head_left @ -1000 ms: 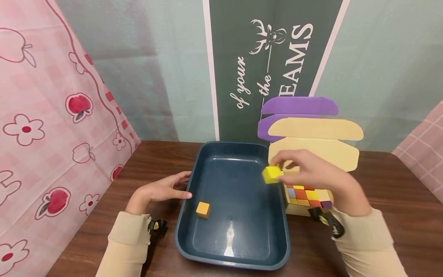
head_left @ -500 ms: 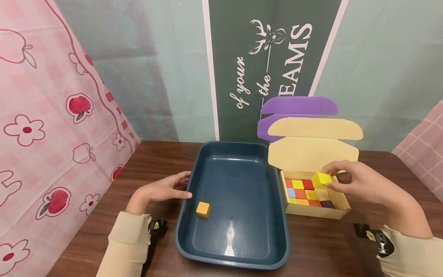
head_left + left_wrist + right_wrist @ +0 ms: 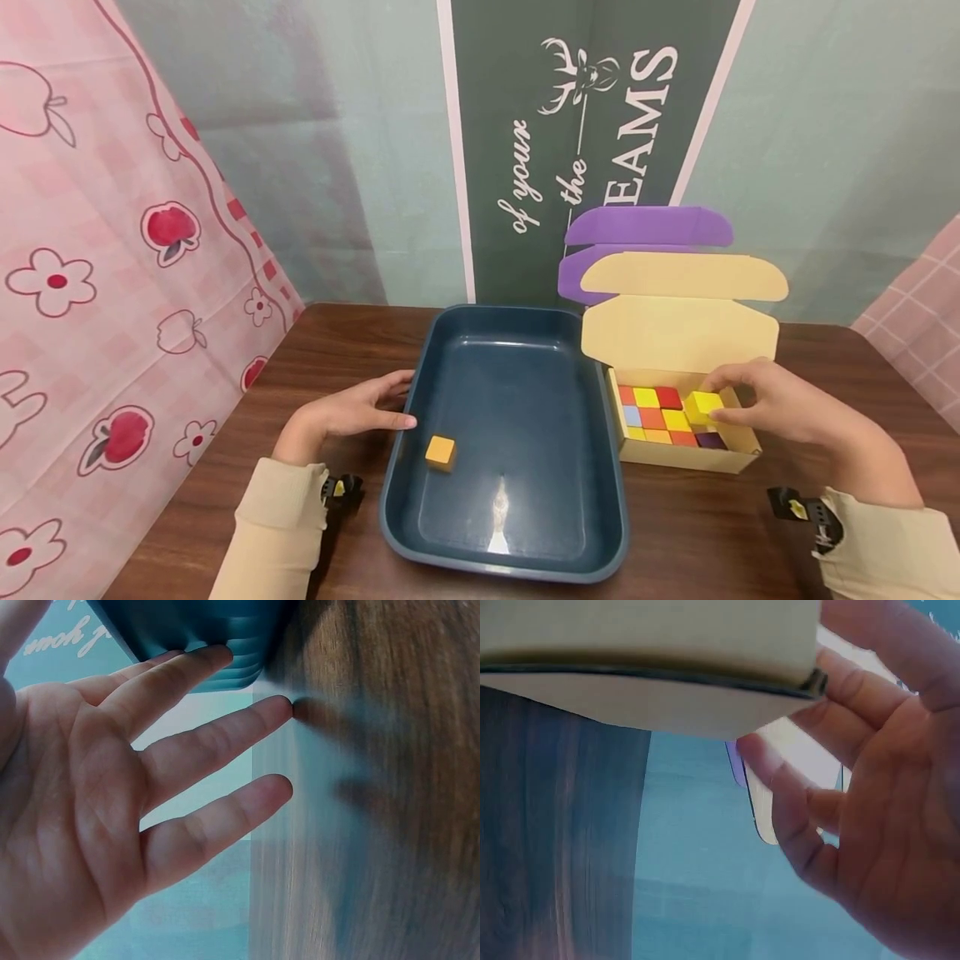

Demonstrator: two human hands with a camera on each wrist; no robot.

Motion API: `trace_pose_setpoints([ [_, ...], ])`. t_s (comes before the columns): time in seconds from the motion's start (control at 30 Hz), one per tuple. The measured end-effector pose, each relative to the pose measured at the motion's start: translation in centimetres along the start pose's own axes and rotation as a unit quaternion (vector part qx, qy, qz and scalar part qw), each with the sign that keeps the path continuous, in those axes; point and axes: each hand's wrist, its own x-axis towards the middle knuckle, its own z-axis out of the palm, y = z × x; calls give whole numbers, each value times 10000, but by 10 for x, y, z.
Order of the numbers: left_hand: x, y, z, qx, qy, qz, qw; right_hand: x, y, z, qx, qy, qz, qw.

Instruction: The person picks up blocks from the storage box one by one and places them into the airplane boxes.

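Note:
Between thumb and fingers, my right hand (image 3: 783,408) pinches a yellow cube (image 3: 703,407) above the right part of a cream cardboard box (image 3: 675,455). Rows of coloured cubes (image 3: 651,417) in red, orange, yellow, blue and purple fill much of that box. In the right wrist view the box wall hides the cube. My left hand (image 3: 358,408) touches the left rim of a dark blue tray (image 3: 517,571); its fingers are spread fairly straight in the left wrist view. One orange-yellow cube (image 3: 440,452) lies on the tray floor, near the left wall.
The box's cream lid (image 3: 678,333) stands raised behind it, with a purple lid (image 3: 648,229) farther back. A brown wooden table (image 3: 337,350) carries everything. Curtains (image 3: 360,167) hang behind it, and a pink patterned cloth (image 3: 112,292) on the left.
My right hand has carried the yellow cube rightward from above the tray's right edge to the box, then lowered it a little. The left hand has stayed at the tray rim.

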Motion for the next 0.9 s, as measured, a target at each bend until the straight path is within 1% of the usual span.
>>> trace_pose_setpoints([
  [0.07, 0, 0, 0, 0, 2, -12, 10000, 0, 1, 2, -276, 116, -162, 9994],
  [0.2, 0, 0, 0, 16, 5, -46, 10000, 1, 1, 8, -642, 28, 95, 9979],
  [0.3, -1, 0, 0, 39, 16, -50, 10000, 2, -1, 11, -569, -256, 340, 9975],
  [0.43, -1, 1, 0, 56, 22, -11, 10000, 5, -4, 15, -422, -646, 484, 9958],
  [0.57, -1, 1, -1, 72, 36, 20, 10000, 7, -5, 16, -290, -846, 675, 9937],
  [0.67, -1, 1, -1, 65, 48, 26, 10000, 6, -5, 12, -53, -888, 660, 9938],
  [0.77, -1, 1, -1, 31, 35, 10, 10000, 4, -4, 3, 64, -861, 512, 9950],
  [0.83, -1, 1, -1, 36, 18, -1, 10000, -1, -5, -4, 49, -695, 347, 9970],
  [0.9, 1, 1, -1, 67, -6, -4, 10000, -6, -7, -11, -89, -449, 202, 9987],
])
